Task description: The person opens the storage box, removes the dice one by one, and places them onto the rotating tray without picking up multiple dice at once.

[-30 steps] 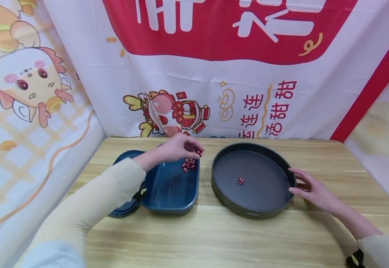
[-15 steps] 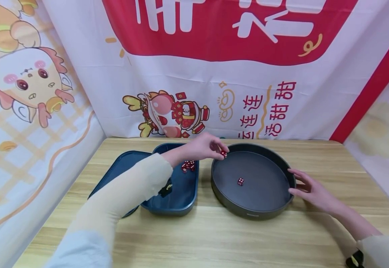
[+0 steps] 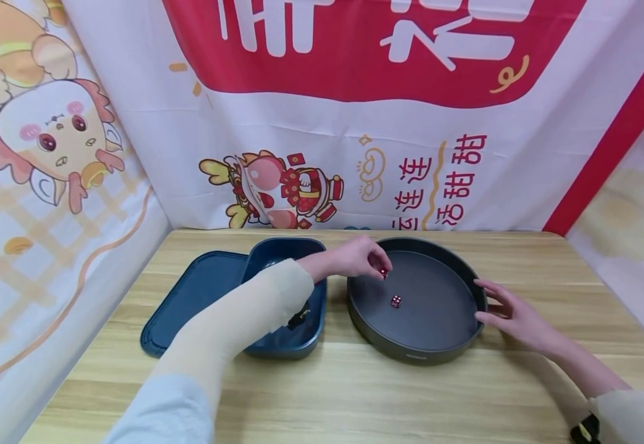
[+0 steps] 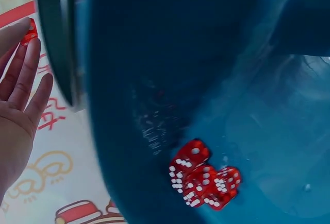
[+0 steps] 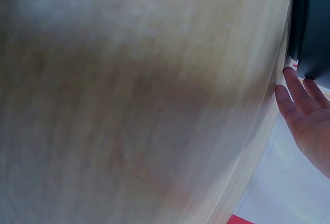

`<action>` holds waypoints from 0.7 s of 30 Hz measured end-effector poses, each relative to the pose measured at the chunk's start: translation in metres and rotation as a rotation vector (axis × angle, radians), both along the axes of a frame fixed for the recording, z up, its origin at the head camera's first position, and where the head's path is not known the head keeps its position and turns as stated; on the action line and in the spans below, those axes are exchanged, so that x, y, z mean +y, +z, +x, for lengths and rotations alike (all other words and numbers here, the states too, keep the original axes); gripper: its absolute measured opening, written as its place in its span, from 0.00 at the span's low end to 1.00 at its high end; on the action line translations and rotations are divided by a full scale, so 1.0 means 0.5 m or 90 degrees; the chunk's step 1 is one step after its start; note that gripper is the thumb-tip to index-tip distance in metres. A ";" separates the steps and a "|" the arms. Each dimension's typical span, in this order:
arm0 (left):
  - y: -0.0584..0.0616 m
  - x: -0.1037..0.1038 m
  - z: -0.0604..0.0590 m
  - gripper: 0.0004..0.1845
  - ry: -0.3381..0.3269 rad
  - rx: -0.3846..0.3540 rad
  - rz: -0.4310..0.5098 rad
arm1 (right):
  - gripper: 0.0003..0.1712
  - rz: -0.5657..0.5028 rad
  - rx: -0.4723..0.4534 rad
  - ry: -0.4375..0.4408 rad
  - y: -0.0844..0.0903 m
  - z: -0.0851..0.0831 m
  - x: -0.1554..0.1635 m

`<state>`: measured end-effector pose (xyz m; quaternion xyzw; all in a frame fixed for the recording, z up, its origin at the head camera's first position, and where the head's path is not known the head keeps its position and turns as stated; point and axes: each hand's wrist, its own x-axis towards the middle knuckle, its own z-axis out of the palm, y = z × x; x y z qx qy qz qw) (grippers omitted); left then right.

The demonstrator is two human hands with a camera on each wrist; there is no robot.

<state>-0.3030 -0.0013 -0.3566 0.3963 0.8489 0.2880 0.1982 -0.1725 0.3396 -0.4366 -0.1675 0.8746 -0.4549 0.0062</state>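
Left hand (image 3: 358, 257) pinched red die (image 3: 383, 273) in fingertips, over left part of round tray (image 3: 411, 354), mid frame. Step looked like moving dice from blue box (image 3: 285, 345). Next: let go gently. Right hand (image 3: 513, 314), fingers spread, touched tray's right rim.

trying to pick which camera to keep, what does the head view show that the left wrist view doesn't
Only the head view shows the right hand resting open against the round tray's outer rim, the single die lying in that tray, the flat blue lid and the wooden table.

Only the left wrist view shows the cluster of red dice in the blue box; in the head view the forearm hides them.

Both show the left hand pinching a red die, the blue box and the tray's rim.
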 end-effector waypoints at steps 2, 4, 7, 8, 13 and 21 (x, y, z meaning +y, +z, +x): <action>-0.013 0.004 -0.003 0.13 -0.008 0.002 -0.016 | 0.37 -0.002 0.001 0.001 -0.002 -0.001 0.000; -0.025 0.006 -0.005 0.13 -0.016 0.007 -0.031 | 0.38 -0.004 0.000 0.001 -0.003 -0.001 0.000; -0.038 0.009 -0.005 0.12 -0.028 0.007 -0.044 | 0.38 -0.007 -0.003 0.000 -0.004 -0.002 0.000; -0.040 0.010 -0.004 0.12 -0.031 0.009 -0.049 | 0.38 -0.007 -0.004 0.000 -0.004 -0.002 0.000; -0.047 0.015 0.002 0.11 -0.040 0.005 -0.053 | 0.37 -0.008 0.006 -0.002 -0.006 -0.003 -0.001; -0.050 0.015 0.001 0.11 -0.045 -0.004 -0.029 | 0.37 -0.008 -0.002 -0.005 -0.002 0.001 -0.002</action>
